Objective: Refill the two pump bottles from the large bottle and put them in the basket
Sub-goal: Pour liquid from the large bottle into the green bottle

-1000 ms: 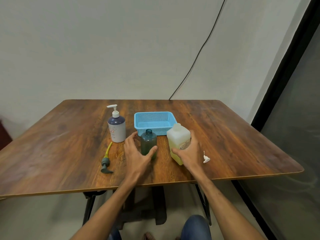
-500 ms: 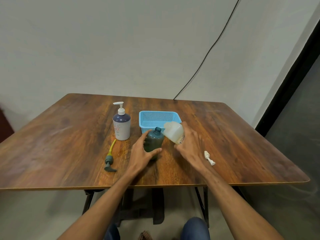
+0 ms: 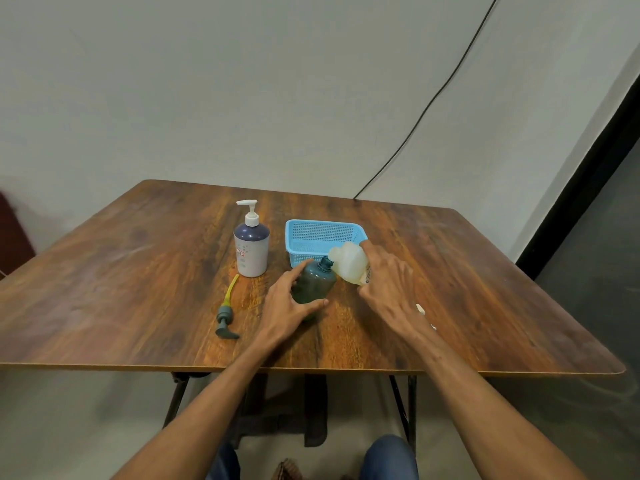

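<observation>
My left hand [image 3: 289, 304] grips the dark green bottle [image 3: 313, 282], which stands open-necked on the wooden table [image 3: 138, 289]. My right hand [image 3: 389, 285] holds the large pale yellow bottle [image 3: 348, 263] tipped to the left, its mouth at the green bottle's neck. The green pump head [image 3: 227, 315] with its yellow tube lies on the table to the left. A white and purple pump bottle [image 3: 251, 244] stands upright with its pump on. The blue basket [image 3: 322, 237] sits just behind the two held bottles.
A small white cap [image 3: 420, 309] lies on the table, partly hidden behind my right wrist. A black cable [image 3: 426, 109] runs down the wall to the table's far edge. A dark frame stands at the right.
My right hand has lifted the large bottle off the table and tipped it left until its mouth meets the green bottle's neck. My left hand has stayed on the green bottle.
</observation>
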